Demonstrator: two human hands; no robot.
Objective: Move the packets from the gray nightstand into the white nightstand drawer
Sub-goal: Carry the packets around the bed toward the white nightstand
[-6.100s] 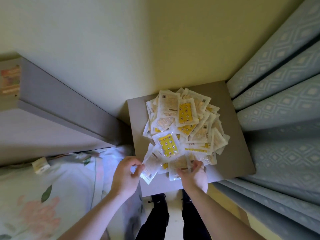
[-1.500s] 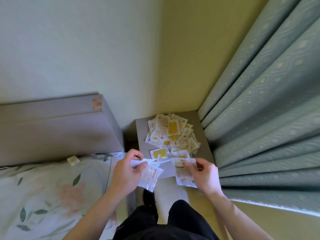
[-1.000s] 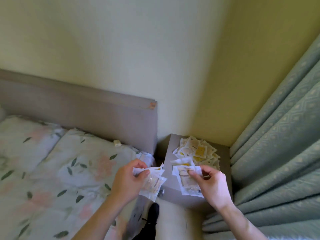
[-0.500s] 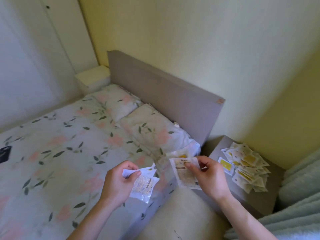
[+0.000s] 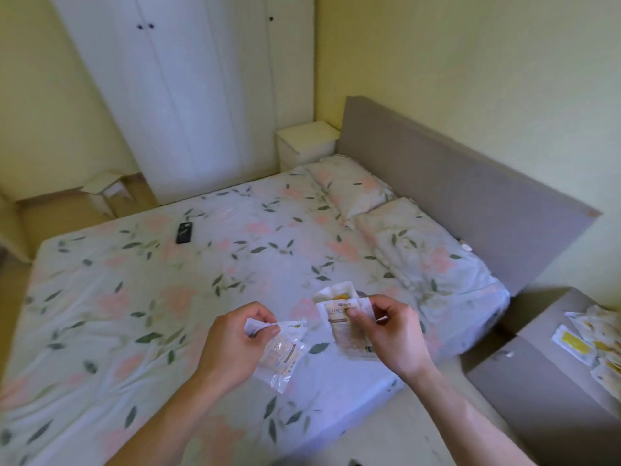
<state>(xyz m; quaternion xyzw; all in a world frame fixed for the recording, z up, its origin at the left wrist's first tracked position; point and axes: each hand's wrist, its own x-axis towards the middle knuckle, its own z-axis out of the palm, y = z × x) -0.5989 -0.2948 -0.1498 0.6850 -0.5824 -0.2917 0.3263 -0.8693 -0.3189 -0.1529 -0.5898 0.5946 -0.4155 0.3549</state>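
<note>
Carrying packets across the bed toward the white nightstand at 12 o'clock: keep each pinch firm, since slick film slips. Left hand, fingers clamped on a clear packet; right hand, fingers clamped on printed white packets. Remaining yellow-and-white packets lie on the gray nightstand, 3 o'clock.

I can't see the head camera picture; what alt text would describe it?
A person's left hand and right hand each pinch clear packets above a floral bed. More packets lie on the gray nightstand at right; the white nightstand stands across the bed, beside the headboard.
</note>
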